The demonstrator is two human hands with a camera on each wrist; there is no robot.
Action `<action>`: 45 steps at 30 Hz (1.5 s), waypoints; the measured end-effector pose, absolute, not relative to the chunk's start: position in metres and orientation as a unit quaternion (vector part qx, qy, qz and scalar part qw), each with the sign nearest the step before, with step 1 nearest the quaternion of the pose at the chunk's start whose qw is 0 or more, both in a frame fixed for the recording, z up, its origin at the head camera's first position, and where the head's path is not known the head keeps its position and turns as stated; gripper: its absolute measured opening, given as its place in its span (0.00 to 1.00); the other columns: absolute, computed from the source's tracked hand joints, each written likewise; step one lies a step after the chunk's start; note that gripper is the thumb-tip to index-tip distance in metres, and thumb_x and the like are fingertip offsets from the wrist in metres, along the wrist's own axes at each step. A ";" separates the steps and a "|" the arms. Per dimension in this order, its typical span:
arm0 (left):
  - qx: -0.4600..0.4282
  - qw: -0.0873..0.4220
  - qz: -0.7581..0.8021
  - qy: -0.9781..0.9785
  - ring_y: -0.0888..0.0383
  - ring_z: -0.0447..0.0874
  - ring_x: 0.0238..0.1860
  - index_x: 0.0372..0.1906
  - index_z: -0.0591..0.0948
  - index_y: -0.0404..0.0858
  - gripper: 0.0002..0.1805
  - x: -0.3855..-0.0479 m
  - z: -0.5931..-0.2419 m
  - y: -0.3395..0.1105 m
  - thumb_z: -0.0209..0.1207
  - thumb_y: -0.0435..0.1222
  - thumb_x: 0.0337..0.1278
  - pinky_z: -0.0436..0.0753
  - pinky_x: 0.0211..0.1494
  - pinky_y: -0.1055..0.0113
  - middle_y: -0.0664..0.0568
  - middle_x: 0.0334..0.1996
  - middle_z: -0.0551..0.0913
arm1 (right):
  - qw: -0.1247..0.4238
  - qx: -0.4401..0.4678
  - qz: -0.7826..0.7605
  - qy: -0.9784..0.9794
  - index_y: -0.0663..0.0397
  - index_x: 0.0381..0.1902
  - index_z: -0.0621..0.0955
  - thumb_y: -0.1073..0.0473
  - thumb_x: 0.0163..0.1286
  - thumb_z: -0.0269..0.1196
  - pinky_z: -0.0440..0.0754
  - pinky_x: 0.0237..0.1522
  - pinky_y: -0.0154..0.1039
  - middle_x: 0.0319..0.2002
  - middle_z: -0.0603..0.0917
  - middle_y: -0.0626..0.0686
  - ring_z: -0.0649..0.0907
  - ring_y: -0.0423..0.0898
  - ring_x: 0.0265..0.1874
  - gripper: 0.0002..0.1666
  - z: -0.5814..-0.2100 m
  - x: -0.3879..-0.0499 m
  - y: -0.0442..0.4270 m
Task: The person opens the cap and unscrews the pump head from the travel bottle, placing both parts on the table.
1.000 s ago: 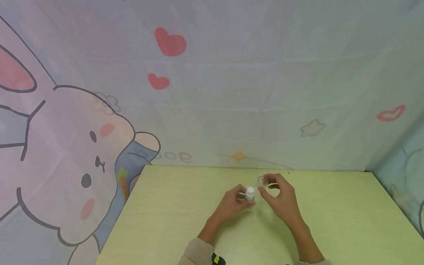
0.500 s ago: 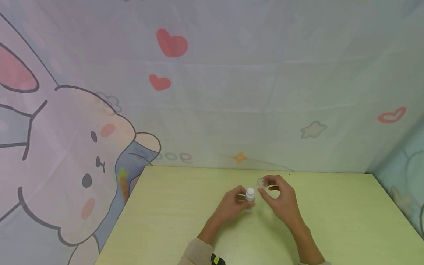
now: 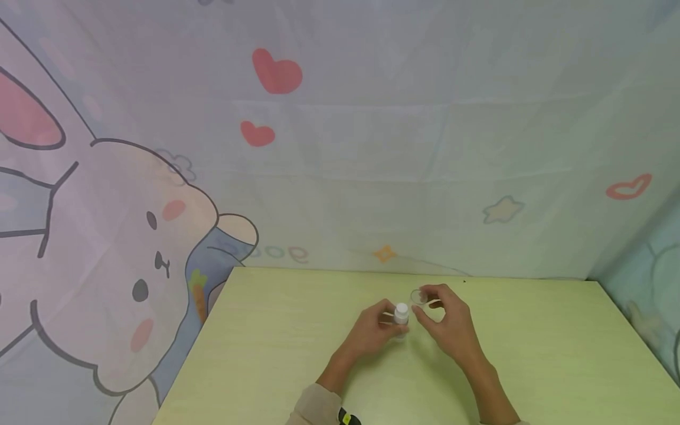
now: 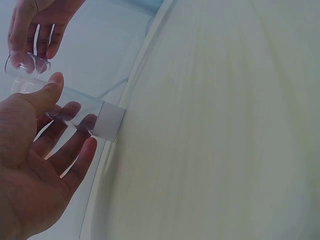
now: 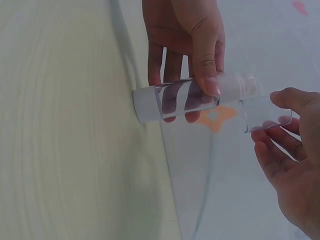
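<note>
A clear bottle with a white base and a whitish top [image 3: 401, 313] stands upright on the table. My left hand [image 3: 372, 329] grips its transparent body [image 5: 182, 99], thumb on one side and fingers on the other. The white base [image 4: 109, 121] meets the tabletop in the left wrist view. My right hand [image 3: 450, 324] holds a clear, cup-like cap [image 3: 418, 297] between thumb and fingers. In the right wrist view this clear cap [image 5: 267, 113] is beside the bottle's top end, with a small gap between them.
The pale yellow-green table [image 3: 276, 342] extends to both sides of the hands. Behind it hangs a cloth backdrop [image 3: 366, 195] printed with a rabbit, hearts and stars. A black band with a yellow mark [image 3: 347, 418] shows by the left sleeve.
My right hand has shifted slightly left and nearer to me with the clear cap. The left hand and bottle have stayed almost in place.
</note>
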State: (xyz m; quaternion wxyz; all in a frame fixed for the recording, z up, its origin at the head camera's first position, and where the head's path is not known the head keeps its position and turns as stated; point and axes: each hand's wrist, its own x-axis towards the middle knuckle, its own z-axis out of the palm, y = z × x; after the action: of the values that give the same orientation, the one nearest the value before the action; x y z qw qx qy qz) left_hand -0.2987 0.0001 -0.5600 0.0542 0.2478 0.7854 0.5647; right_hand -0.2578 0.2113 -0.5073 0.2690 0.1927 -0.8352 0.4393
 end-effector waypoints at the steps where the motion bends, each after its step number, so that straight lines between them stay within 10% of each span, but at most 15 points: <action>1: 0.248 0.054 0.565 0.785 0.56 0.90 0.53 0.47 0.81 0.45 0.12 -0.299 -0.560 0.000 0.72 0.42 0.68 0.87 0.52 0.68 0.57 0.50 0.88 | 0.270 0.193 0.439 -0.835 0.61 0.56 0.82 0.68 0.64 0.77 0.84 0.47 0.34 0.47 0.87 0.54 0.84 0.48 0.46 0.23 -0.507 -0.258 0.211; 45: 0.270 0.016 0.527 0.805 0.58 0.86 0.53 0.50 0.82 0.44 0.15 -0.305 -0.560 -0.003 0.72 0.44 0.67 0.86 0.52 0.68 0.57 0.50 0.84 | 0.183 0.179 0.432 -0.865 0.58 0.52 0.81 0.63 0.68 0.76 0.88 0.48 0.50 0.44 0.85 0.49 0.85 0.48 0.46 0.19 -0.512 -0.265 0.221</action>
State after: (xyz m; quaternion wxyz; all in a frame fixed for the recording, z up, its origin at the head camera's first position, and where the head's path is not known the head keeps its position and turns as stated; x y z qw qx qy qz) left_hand -0.3054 -0.0025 -0.5597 0.0165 0.2703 0.8054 0.5272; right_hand -0.2652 0.2211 -0.5122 0.1833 0.1790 -0.8648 0.4319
